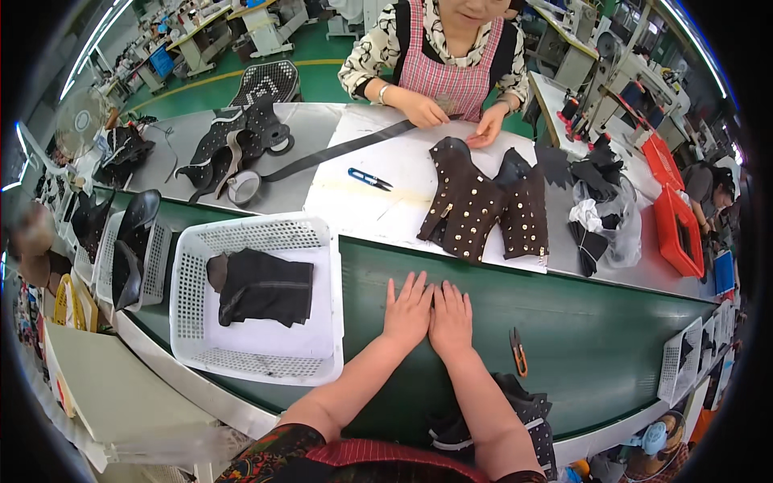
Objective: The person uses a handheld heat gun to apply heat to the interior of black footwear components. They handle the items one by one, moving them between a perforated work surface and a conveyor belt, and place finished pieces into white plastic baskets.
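My left hand point(408, 310) and my right hand point(451, 320) lie flat side by side on the green worktop point(386, 266), fingers stretched forward and nothing in them. Right of my right hand are thread snips point(518, 352) with orange handles. Dark studded fabric point(527, 406) lies partly hidden beneath my right forearm. To the left of my hands stands a white perforated basket point(334, 314) holding a folded black cloth piece point(270, 286). Ahead, a dark brown studded garment point(475, 201) is spread on a white sheet point(386, 213), with blue-handled snips point(370, 179) nearby.
Across the table a person in a pink checked apron point(451, 64) handles a long black strip point(338, 150). A roll of tape point(244, 189) and studded black pieces point(241, 141) lie at the left. Red bins point(676, 233) stand at the right, beside a clear plastic bag point(624, 225).
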Demonstrator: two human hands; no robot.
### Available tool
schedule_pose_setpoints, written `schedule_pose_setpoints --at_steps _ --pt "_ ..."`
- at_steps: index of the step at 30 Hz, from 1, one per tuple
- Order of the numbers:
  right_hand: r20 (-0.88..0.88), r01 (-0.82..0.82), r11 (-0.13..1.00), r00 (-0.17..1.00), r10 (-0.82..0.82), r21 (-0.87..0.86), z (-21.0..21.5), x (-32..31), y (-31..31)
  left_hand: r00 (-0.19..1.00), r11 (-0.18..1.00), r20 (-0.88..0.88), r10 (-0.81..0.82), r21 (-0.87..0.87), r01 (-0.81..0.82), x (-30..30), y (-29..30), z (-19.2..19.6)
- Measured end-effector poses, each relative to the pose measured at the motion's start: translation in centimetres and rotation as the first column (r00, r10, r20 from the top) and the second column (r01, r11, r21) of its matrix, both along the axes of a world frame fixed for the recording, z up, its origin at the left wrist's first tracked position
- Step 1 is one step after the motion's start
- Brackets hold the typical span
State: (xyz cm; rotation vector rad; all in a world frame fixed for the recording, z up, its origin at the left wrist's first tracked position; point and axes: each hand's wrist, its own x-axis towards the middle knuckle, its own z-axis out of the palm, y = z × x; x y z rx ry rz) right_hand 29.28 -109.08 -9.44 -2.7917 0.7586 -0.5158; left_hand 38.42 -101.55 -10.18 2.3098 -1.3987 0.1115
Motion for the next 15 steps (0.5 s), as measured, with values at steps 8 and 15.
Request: schedule_pose_setpoints --at_steps 8,15 --pt "0.1 -0.047 0.999 0.994 0.048 -0.012 1.2 1.0 -0.8 0.999 0.991 -0.014 0.032 -0.127 -0.033 0.6 -1.3 1.8" --pt "0.449 -0.249 0.956 0.845 0.292 -0.153 12.3 -3.7 1.0 0.941 0.757 -0.019 -0.338 -0.6 0.26 -3.4 2.9 14.4"
